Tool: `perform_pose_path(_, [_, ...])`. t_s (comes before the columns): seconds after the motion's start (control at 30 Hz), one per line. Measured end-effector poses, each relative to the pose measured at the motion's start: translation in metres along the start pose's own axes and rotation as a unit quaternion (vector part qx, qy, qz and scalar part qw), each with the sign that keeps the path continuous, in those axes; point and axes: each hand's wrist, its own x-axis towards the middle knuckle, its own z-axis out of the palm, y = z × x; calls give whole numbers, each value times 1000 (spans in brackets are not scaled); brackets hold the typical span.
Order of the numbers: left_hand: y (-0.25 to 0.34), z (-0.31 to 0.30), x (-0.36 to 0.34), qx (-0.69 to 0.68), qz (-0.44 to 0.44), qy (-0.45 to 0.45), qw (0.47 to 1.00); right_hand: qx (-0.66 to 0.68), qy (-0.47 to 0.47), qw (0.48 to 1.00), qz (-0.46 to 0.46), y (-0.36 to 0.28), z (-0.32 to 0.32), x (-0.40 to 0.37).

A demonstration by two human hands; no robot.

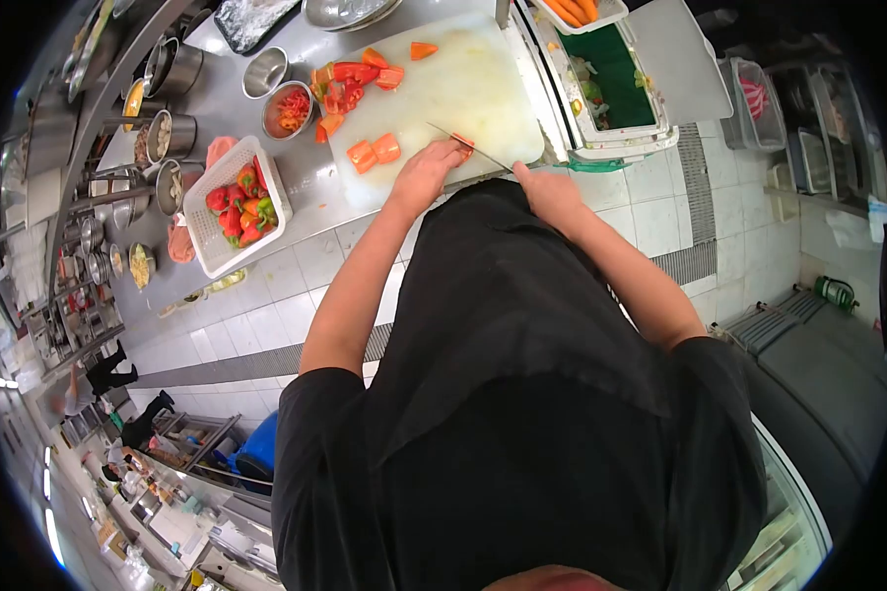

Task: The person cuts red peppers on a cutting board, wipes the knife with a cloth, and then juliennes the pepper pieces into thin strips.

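Note:
My right hand is closed around the handle of a kitchen knife, whose thin blade slants up and left over the white cutting board. My left hand rests on the board's near part, fingers bent down on a small orange-red vegetable piece beside the blade. Left of that hand lie orange chunks. Farther up the board are cut red pepper pieces and a lone orange piece.
A white basket of whole peppers stands left of the board, near metal bowls. On the right is a waste bin with a green interior, below a tray of carrots. Shelves with pots line the left.

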Motion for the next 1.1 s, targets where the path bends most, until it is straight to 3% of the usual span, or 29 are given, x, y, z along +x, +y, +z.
perform_pose_path(0.27, [-4,9,-1,7,-6,3,1000,-45,-66,996,28,-18,-44,-17])
perform_pose_path(0.43, [1,6,-2,16,-16,8,1000,-3,-17,1000,17,-5,7,2])
perform_pose_path(0.6, [-2,9,-1,12,-5,28,1000,-18,-87,996,22,-16,-35,-8])
perform_pose_path(0.77, [-1,14,-3,3,2,53,999,29,-79,996,42,-11,-6,-3])
perform_pose_path(0.87, [7,17,-6,-28,-37,52,998,42,-89,994,51,-1,-8,14])
perform_pose_path(0.93, [7,29,-1,-14,-43,148,988,35,-87,993,72,11,-4,15])
perform_pose_path(0.97, [11,33,3,-16,-43,150,988,33,-88,993,73,12,-7,11])
perform_pose_path(1.03, [18,39,11,-6,-168,153,974,25,-82,993,87,14,-14,8])
perform_pose_path(1.1, [31,40,14,-36,-219,170,960,19,-74,994,81,11,-15,2])
